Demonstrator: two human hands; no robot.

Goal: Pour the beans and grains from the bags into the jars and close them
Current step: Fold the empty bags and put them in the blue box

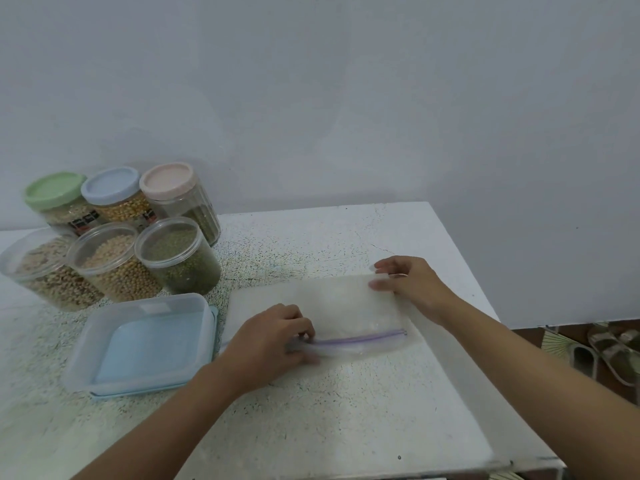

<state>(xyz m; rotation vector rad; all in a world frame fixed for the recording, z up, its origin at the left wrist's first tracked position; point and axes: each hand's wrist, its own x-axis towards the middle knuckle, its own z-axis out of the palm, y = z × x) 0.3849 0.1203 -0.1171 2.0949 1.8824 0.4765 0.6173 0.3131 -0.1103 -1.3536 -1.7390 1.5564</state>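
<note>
At the left of the speckled white tabletop (346, 410), six closed jars stand packed together in two rows. In the back row, the green-lidded jar (55, 192) holds pale grain, the blue-lidded jar (110, 187) holds yellow kernels, and the pink-lidded jar (168, 180) is part full of small green beans. In front are three jars with clear lids: the jar of mixed beans (34, 271), the jar of pale yellow beans (110, 265) and the jar of green beans (178, 258), each filled nearly to the top.

Just in front of them lies a shallow square plastic container (145, 341), clear over pale blue.

To its right the zip-lock bag (339, 306) lies flat on the tabletop. It is clear, looks limp and empty, and has a purple zip strip (363, 337) along its near edge. The left hand (273, 341) rests on the strip's left end, its grip closed with curled fingers pinching the plastic there, though that spot is blurred. The right hand (405, 282) holds the bag's far right corner, its grip clamped on the edge between fingers and thumb.

At the far right, past the tabletop's edge, a pair of sandals (613, 351) sits on the floor.
</note>
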